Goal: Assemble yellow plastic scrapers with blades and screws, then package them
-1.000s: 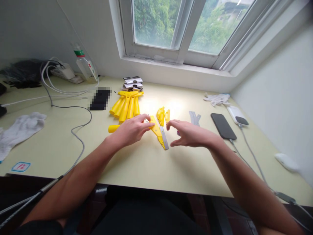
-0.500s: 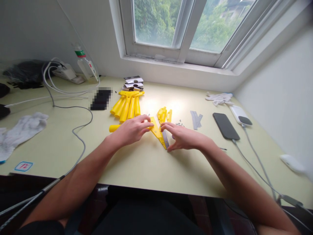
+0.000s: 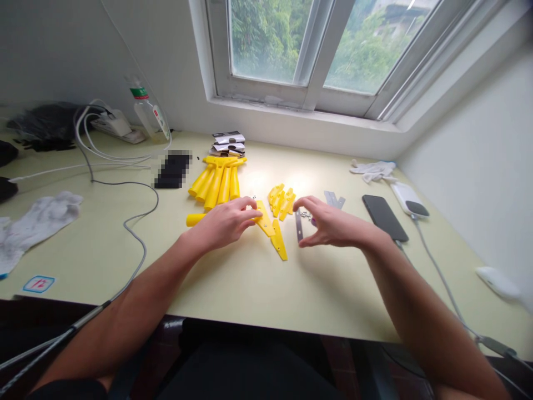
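Head: right hand (image 3: 337, 226) arched, gripping metal strip (image 3: 298, 228); left hand (image 3: 222, 223) pinching yellow tool (image 3: 264, 222).

Beneath a window (image 3: 320, 55), the bench (image 3: 233, 294) carries a clear bottle (image 3: 149, 119) near the wall (image 3: 166, 61), a crumpled white glove (image 3: 45, 225) at the left, and a dark phone (image 3: 385, 217) beside a white device (image 3: 406, 195) at the right.

Daylight from window (image 3: 318, 55), glare on tabletop (image 3: 259, 179)
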Motion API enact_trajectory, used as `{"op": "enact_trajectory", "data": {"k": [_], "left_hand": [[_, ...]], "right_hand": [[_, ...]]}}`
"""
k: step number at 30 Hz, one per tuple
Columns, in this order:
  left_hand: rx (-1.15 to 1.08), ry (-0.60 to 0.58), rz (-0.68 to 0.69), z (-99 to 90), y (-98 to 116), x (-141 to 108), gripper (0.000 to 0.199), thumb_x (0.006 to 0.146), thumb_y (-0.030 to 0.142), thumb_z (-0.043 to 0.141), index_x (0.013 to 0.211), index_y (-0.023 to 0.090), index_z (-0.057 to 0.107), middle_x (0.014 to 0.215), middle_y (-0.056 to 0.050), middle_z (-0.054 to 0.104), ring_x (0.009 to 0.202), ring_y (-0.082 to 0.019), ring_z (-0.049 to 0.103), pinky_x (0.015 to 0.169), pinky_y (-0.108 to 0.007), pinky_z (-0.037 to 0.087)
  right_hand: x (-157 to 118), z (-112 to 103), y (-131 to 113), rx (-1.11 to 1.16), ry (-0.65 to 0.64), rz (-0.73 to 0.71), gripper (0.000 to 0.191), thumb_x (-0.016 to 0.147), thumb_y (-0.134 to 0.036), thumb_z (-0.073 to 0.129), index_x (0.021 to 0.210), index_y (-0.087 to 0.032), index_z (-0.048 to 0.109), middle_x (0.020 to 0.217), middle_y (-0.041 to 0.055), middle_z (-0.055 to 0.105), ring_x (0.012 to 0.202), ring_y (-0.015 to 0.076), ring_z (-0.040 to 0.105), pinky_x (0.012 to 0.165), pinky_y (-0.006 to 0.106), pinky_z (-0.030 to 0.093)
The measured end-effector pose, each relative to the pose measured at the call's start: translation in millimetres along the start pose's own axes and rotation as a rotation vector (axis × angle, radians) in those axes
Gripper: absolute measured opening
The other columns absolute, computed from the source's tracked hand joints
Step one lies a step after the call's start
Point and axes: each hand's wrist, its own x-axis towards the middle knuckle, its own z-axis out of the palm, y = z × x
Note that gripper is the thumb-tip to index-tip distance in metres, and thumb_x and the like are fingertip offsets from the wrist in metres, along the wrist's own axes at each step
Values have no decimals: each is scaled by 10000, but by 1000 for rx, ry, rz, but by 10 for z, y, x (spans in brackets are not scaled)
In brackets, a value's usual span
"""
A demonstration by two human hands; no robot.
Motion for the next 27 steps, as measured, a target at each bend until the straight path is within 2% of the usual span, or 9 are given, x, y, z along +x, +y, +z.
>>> {"op": "enact_trajectory", "data": {"k": [4,8,11,14,18,22,25,27], "left_hand": [[0,9,10,-10,18,9,216,962,245,498,1108,229,656,1135,-57,618,851,-142,636,666,-257,504],[6,19,25,-12,33,17,207,963,241,496,1092,218,657,1129,-64,617,860,-148,633,700,-277,522],[4,45,30,10,43,24,205,963,233,496,1092,214,653,1128,-66,617,847,-142,628,718,-287,533],[32,105,11,63,73,36,206,962,240,501,1103,218,650,1134,-70,618,867,-155,633,699,-283,537],[101,182,13,151,152,57,205,946,210,519,1101,215,654,1139,-87,619,899,-181,629,703,-300,541],[133,198,13,206,218,68,215,942,189,512,1107,208,648,1145,-101,614,865,-181,618,688,-313,538],[135,198,23,220,228,68,220,947,189,500,1113,209,643,1144,-101,611,924,-198,616,725,-330,545],[146,195,26,218,222,65,221,952,188,488,1110,212,642,1136,-100,610,968,-211,612,739,-338,549]], "right_hand": [[-88,-325,348,-142,36,267,620,679,-474,718,1206,-256,474,1243,96,508,761,177,599,671,328,499],[-66,-455,588,-199,14,360,665,649,-475,726,1223,-246,480,1269,107,518,838,214,624,683,333,502],[-41,-404,452,-204,44,339,561,694,-512,687,1156,-245,517,1206,101,582,873,228,635,708,336,495],[-28,-273,104,-81,53,259,371,814,-512,570,1064,-244,518,1088,85,668,828,204,645,704,321,485],[73,-87,-268,176,-109,166,300,816,-411,602,1028,-253,462,1020,51,714,721,153,623,599,257,476],[246,13,-332,361,-150,160,314,797,-364,631,1009,-249,430,955,21,680,494,71,463,414,206,381],[328,49,-312,468,-160,125,299,788,-312,636,988,-254,422,811,-32,621,450,51,390,370,186,316],[352,69,-310,526,-142,122,310,780,-287,642,1000,-255,425,793,-42,608,439,43,367,361,181,297]]}}
